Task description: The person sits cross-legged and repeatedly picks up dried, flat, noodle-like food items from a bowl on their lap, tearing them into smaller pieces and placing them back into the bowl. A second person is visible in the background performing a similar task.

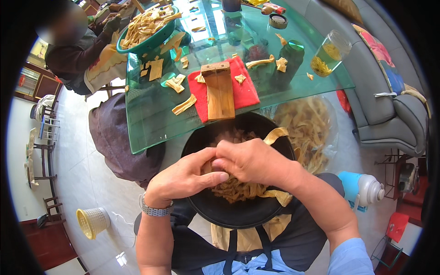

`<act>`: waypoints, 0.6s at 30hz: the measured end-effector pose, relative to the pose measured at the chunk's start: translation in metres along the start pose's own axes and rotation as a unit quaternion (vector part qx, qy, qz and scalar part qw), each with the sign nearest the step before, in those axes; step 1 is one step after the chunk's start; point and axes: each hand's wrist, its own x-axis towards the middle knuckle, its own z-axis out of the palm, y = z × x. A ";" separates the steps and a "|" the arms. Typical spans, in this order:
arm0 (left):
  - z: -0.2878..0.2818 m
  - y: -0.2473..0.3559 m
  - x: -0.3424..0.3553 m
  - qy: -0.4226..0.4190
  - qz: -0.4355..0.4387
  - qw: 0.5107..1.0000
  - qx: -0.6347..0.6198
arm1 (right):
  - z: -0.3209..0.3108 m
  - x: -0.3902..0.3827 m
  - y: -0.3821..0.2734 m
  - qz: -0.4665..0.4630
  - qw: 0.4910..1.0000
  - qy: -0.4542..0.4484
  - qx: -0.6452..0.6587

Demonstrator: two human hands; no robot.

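Note:
My left hand point(190, 176) and my right hand point(247, 160) meet above a black basin point(229, 217) on my lap. The right fingers are curled into a fist-like pinch. Against them, the left fingers are bent, with the left thumb stretched toward the right hand. Whatever lies between the fingers is hidden. Small chopped pale-brown dried pieces point(238, 190) fill the middle of the basin. One long curled dried strip point(276, 135) leans over its right rim, and another strip point(277, 197) sits by the lower right rim.
A glass table point(169, 114) ahead holds a wooden block point(220, 96) on red cloth point(250, 87), loose strips, a glass jar point(331, 53) and a heaped green basin point(126, 49). A strip-filled plastic bag point(305, 123) stands right, near a blue-white flask point(362, 189). Another person point(75, 57) sits far left.

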 end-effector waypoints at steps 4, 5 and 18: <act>0.005 -0.003 0.008 -0.007 0.000 1.000 0.005 | -0.001 0.000 -0.002 0.002 1.000 -0.013 0.023; 0.006 -0.007 0.010 -0.013 -0.001 0.999 0.042 | 0.000 -0.002 0.001 0.011 0.999 -0.028 0.017; -0.006 -0.029 -0.015 -0.060 0.008 0.969 0.238 | -0.018 -0.031 -0.007 -0.046 0.990 -0.132 0.028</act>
